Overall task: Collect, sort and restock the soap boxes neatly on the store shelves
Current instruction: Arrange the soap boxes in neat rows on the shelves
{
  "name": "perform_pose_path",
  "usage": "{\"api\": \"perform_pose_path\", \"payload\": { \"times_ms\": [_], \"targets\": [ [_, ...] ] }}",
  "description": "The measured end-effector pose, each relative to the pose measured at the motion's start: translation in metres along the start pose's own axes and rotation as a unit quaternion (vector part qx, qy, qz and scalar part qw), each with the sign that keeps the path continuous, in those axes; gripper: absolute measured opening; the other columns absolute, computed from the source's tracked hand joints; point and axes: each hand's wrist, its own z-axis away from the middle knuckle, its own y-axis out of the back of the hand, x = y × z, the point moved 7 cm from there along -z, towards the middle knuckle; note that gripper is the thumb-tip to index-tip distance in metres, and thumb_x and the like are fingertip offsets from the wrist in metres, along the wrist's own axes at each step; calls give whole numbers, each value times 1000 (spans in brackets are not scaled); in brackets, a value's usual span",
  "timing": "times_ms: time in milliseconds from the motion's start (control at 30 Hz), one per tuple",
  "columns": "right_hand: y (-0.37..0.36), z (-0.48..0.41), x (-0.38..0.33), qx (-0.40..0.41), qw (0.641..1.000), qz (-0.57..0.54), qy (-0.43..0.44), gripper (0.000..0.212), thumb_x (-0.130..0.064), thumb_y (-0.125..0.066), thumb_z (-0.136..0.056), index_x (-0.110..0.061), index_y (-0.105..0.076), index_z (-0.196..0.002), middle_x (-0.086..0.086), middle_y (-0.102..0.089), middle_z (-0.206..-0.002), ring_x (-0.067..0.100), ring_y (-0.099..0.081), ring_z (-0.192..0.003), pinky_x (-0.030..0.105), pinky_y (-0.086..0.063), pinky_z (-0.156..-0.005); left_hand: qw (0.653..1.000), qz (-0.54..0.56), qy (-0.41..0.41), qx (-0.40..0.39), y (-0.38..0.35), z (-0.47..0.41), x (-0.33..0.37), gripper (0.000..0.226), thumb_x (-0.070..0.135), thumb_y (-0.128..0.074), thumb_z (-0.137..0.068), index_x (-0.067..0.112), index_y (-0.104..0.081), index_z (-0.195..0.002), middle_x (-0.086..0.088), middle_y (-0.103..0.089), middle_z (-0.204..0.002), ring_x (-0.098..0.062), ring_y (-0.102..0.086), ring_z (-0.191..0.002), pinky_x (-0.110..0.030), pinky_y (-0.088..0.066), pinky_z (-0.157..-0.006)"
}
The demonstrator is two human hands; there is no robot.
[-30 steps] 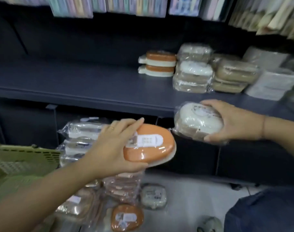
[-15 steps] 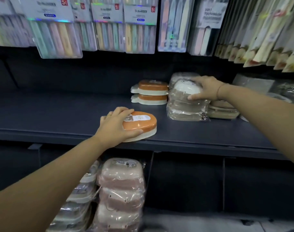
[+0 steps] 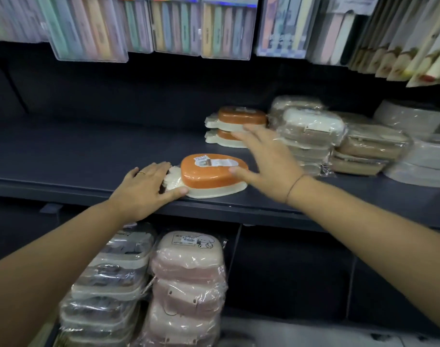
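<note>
**Desk:** What fills the frame?

**Me:** A long dark shelf (image 3: 76, 156) runs across the store aisle in front of me, under a row of hanging clear packs (image 3: 88, 28). Below it, two piles of film-wrapped soap boxes stand side by side: a pink stack (image 3: 188, 279) and, to its left, a grey-and-cream stack (image 3: 108, 284).

**Desk:** And on the shelf itself?

**Me:** At the far right are wrapped white packages (image 3: 424, 161), then brown boxes (image 3: 371, 149), then a pile of cream boxes (image 3: 311, 128) in film. Just left of these, at the back, two orange-lidded boxes (image 3: 241, 116) sit one on the other.

**Desk:** Where is the box you are handling?

**Me:** The orange soap box (image 3: 213, 171) is carrot-shaped, with a cream base and a price label on its lid. It lies flat at the front edge of the shelf, in front of the back pair and apart from it.

**Desk:** Your hands?

**Me:** Both are wide and grip nothing. My left hand (image 3: 143, 191) lies against the box's leafy cream end, fingers straight, thumb along the base. My right hand (image 3: 266, 161), blurred, is spread over the other end, with the thumb touching the orange lid. Its fingers reach toward the back pair; whether they touch it I cannot tell. A ring (image 3: 140, 173) shows on my left hand and a thin cord (image 3: 295, 186) on my right wrist.
</note>
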Motion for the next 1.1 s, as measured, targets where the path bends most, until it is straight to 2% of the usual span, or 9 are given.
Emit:
{"api": "perform_pose_path", "payload": {
  "times_ms": [133,233,433,700,800,900,1000,1067,1100],
  "targets": [
    [-66,-12,-36,-74,997,-2,-23,65,-57,-54,-89,-35,-33,-147,-3,-23,-156,21,-14,-144,39,-5,-117,999,-35,-1,-16,-4,2,-2,138,100,12,-48,18,-10,-156,1,-16,-163,-13,-9,-150,-37,-5,-121],
    [-83,-32,-6,-54,995,11,-89,57,-55,-51,-92,-41,-35,-144,-7,-28,-154,19,-17,-143,37,-3,-115,998,-60,3,-26,-7,1,-3,142,99,19,-43,18,-8,-157,3,-6,-164,-10,-2,-150,-35,-2,-122],
    [-93,-66,51,-55,986,39,-156,57,-54,-47,-95,-40,-30,-148,-5,-27,-156,22,-15,-145,37,-3,-114,997,-67,7,-21,-6,0,-2,141,98,19,-44,19,-9,-157,6,-5,-164,-8,-1,-150,-33,-1,-122],
    [-96,-75,57,-52,981,53,-182,57,-54,-47,-95,-37,-32,-147,-3,-26,-155,25,-14,-145,49,0,-118,997,-72,13,-15,-5,3,1,142,98,19,-43,19,-12,-156,6,-8,-164,-9,-3,-150,-34,-1,-122],
    [-95,-72,56,-73,978,34,-193,63,-55,-50,-92,-39,-28,-148,-2,-21,-158,28,-10,-146,53,3,-118,997,-66,16,-25,-4,7,2,134,96,9,-50,18,-12,-157,5,-9,-164,-10,-4,-150,-34,-2,-122],
    [-83,-52,43,-64,976,-9,-208,79,-62,-52,-87,-39,-13,-152,2,-7,-162,29,-2,-148,52,5,-117,998,-57,19,-25,-2,11,4,126,93,2,-59,15,-16,-156,0,-14,-163,-15,-9,-150,-36,-5,-121],
    [-59,-3,11,-2,979,-121,-164,78,-59,-53,-89,-35,-14,-153,5,-11,-160,26,-9,-148,47,-5,-120,999,-6,2,47,5,24,10,115,89,-7,-71,11,-21,-154,-6,-19,-162,-19,-13,-150,-36,-4,-121],
    [-46,54,-8,66,966,-213,-131,72,-55,-53,-90,-29,-25,-151,4,-24,-155,22,-20,-144,42,-16,-119,986,67,-33,149,15,51,22,100,77,-21,-81,8,-27,-152,-10,-27,-158,-23,-19,-147,-39,-8,-120],
    [-44,88,-15,109,954,-247,-128,66,-52,-54,-90,-25,-34,-147,3,-34,-148,19,-29,-140,37,-23,-117,971,102,-54,209,19,74,29,90,71,-30,-86,6,-34,-149,-12,-36,-153,-25,-27,-143,-40,-14,-118]
  ]
}}
